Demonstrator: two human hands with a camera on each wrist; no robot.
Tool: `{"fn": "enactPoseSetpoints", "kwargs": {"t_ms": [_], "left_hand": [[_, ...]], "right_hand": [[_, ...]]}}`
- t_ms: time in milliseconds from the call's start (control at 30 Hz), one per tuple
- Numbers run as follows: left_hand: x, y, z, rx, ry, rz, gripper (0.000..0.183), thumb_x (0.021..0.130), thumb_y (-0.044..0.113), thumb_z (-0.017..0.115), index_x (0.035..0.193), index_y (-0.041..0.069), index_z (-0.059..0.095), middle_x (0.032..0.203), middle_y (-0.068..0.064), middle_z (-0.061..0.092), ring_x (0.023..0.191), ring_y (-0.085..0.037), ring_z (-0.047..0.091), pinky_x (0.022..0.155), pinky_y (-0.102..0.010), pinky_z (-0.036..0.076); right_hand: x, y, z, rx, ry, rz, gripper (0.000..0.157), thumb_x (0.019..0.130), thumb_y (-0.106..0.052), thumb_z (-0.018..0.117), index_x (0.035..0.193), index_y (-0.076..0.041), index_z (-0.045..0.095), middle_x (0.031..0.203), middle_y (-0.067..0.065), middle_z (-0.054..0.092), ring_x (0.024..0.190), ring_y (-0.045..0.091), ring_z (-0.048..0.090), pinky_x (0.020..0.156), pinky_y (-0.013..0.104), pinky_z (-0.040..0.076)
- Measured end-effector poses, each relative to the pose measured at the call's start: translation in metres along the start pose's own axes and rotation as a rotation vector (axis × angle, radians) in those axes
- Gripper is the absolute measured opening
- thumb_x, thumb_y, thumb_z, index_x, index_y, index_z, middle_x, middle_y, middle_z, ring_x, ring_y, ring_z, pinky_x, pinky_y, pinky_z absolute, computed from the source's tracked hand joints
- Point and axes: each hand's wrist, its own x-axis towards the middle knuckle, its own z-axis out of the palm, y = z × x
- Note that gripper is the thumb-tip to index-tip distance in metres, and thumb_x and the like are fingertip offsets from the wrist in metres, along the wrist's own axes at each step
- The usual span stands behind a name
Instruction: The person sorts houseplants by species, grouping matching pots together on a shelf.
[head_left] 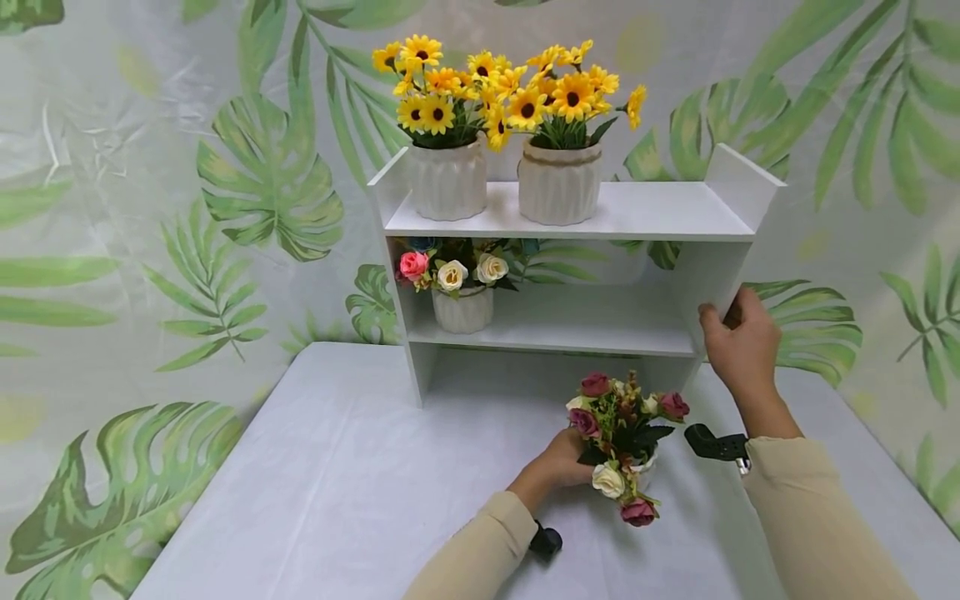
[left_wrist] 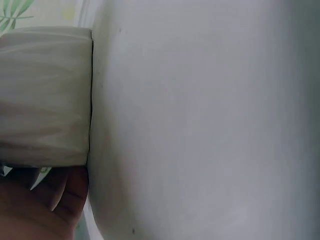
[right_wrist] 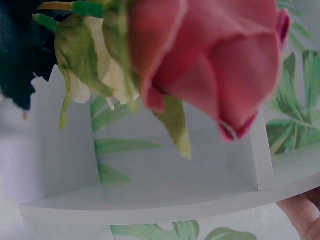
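My left hand [head_left: 566, 462] holds a small white pot of artificial roses [head_left: 626, 450], dusky pink and cream, low in front of the shelf. In the left wrist view its fingers [left_wrist: 72, 195] curl along the side of the pale pot [left_wrist: 45, 95]. The flowers partly hide the pot in the head view. My right hand [head_left: 742, 342] grips the right side panel of the white two-tier shelf [head_left: 555, 342], thumb in front and fingers behind the edge. A pink rose [right_wrist: 210, 65] fills much of the right wrist view, with the right hand's fingertips [right_wrist: 304, 212] at the lower right.
Two ribbed white pots of yellow sunflowers [head_left: 448, 179] [head_left: 560, 183] stand on the top tier. Another pot of pink and cream roses [head_left: 463, 308] is on the left of the middle tier. The shelf stands on a white-covered table [head_left: 315, 483] before a leaf-patterned backdrop [head_left: 270, 175].
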Motion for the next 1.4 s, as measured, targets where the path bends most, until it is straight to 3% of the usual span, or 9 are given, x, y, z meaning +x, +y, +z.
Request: {"fn": "enactPoseSetpoints", "kwargs": {"t_ms": [333,467,600,767,933,1067,1200,1267,1400], "left_hand": [[-0.010,0.002,-0.012,-0.019,0.066,0.009,0.058,0.074,0.016,0.072,0.128,-0.002,0.061,0.125,-0.020,0.067,0.104,-0.002,0.058,0.093,-0.013,0.044],[-0.024,0.012,-0.034,0.036,0.120,0.063,0.048,0.076,0.018,0.071,0.118,-0.005,0.065,0.111,-0.021,0.071,0.090,0.000,0.056,0.082,-0.013,0.047],[-0.039,0.032,-0.066,0.117,0.175,0.099,0.039,0.077,0.021,0.067,0.102,-0.009,0.067,0.094,-0.023,0.070,0.078,-0.004,0.052,0.072,-0.015,0.046],[-0.056,0.054,-0.101,0.100,0.186,0.155,0.046,0.080,0.019,0.067,0.120,-0.005,0.062,0.115,-0.020,0.068,0.103,-0.011,0.056,0.095,-0.022,0.047],[-0.061,0.069,-0.120,0.027,0.176,0.205,0.064,0.082,0.015,0.071,0.140,0.001,0.048,0.138,-0.017,0.057,0.126,-0.017,0.050,0.112,-0.034,0.040],[-0.060,0.078,-0.130,0.013,0.169,0.195,0.069,0.083,0.012,0.069,0.144,-0.001,0.041,0.142,-0.020,0.053,0.128,-0.020,0.048,0.112,-0.034,0.039],[-0.054,0.089,-0.138,0.030,0.176,0.167,0.059,0.083,0.010,0.065,0.137,-0.007,0.046,0.132,-0.024,0.057,0.116,-0.022,0.052,0.102,-0.031,0.044],[-0.047,0.094,-0.142,-0.005,0.167,0.169,0.060,0.084,0.007,0.064,0.139,-0.008,0.043,0.137,-0.026,0.053,0.121,-0.027,0.052,0.105,-0.036,0.044],[-0.037,0.102,-0.144,-0.064,0.177,0.070,0.071,0.085,0.005,0.061,0.148,-0.009,0.030,0.150,-0.031,0.039,0.138,-0.041,0.042,0.111,-0.050,0.042]], "right_hand": [[-0.001,-0.002,-0.001,-0.015,0.004,-0.002,0.044,0.098,-0.025,0.052,0.136,-0.002,0.052,0.134,0.023,0.062,0.120,0.040,0.062,0.099,0.059,0.049],[-0.002,0.000,0.001,-0.028,0.006,-0.010,0.043,0.098,-0.026,0.052,0.134,-0.002,0.054,0.131,0.021,0.064,0.117,0.037,0.064,0.095,0.052,0.052],[-0.003,0.002,0.001,-0.039,0.012,-0.014,0.043,0.098,-0.026,0.053,0.133,-0.002,0.055,0.129,0.021,0.065,0.115,0.037,0.065,0.090,0.046,0.053],[-0.002,0.001,0.001,-0.032,0.017,-0.020,0.043,0.098,-0.026,0.052,0.134,-0.002,0.055,0.129,0.021,0.065,0.116,0.038,0.065,0.094,0.055,0.051],[0.000,0.001,0.002,-0.021,0.014,-0.027,0.044,0.098,-0.025,0.052,0.135,-0.001,0.054,0.130,0.023,0.064,0.117,0.039,0.064,0.096,0.060,0.050],[-0.001,0.001,0.003,-0.017,0.000,-0.017,0.044,0.098,-0.026,0.051,0.135,-0.001,0.053,0.130,0.023,0.064,0.117,0.040,0.064,0.097,0.060,0.050],[0.000,0.002,0.002,-0.012,-0.011,0.004,0.046,0.099,-0.027,0.050,0.137,-0.003,0.052,0.133,0.023,0.063,0.119,0.039,0.063,0.097,0.059,0.050],[0.000,0.002,0.001,-0.008,-0.016,0.011,0.046,0.099,-0.028,0.050,0.138,-0.003,0.051,0.134,0.023,0.062,0.121,0.040,0.062,0.098,0.059,0.049],[0.001,0.003,0.001,-0.006,-0.014,0.016,0.046,0.099,-0.028,0.050,0.138,-0.004,0.051,0.136,0.022,0.061,0.122,0.039,0.061,0.099,0.059,0.049]]}}
